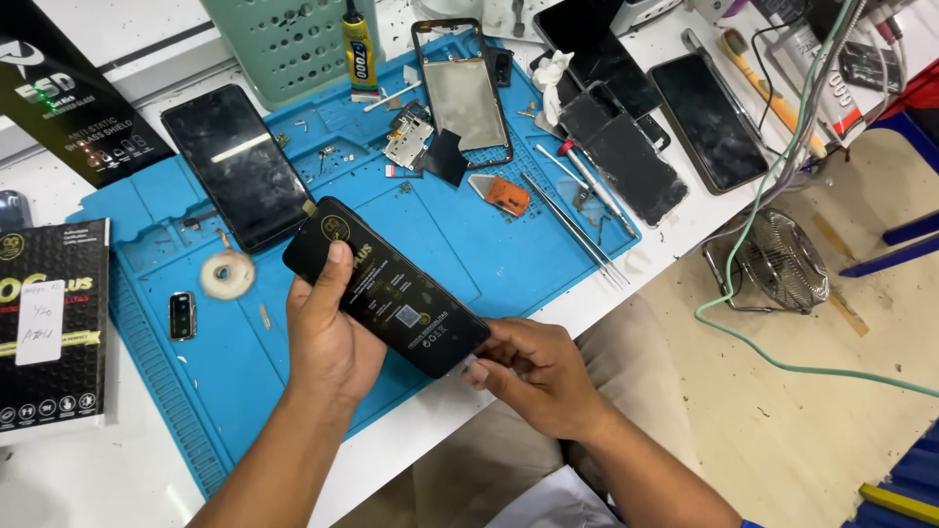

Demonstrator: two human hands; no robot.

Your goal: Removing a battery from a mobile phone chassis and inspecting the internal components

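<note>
Both my hands hold a flat black packet point(391, 289) with gold and white print above the blue work mat point(489, 244). My left hand point(328, 337) grips its upper left part, thumb on top. My right hand point(533, 376) pinches the packet's lower right end. A black phone point(238, 164) lies screen up on the mat just beyond the packet. Further back rest a phone frame point(462, 93), a small circuit board point(408, 137) and an orange pick point(507, 194).
A black box point(51, 328) sits at the left edge, a roll of tape point(227, 273) and a camera module point(182, 315) on the mat. Tweezers point(577, 230), a screwdriver point(592, 181), more phones point(709, 119), a glue tube point(359, 44), a green basket point(284, 39). A small fan point(778, 259) and cables lie on the floor.
</note>
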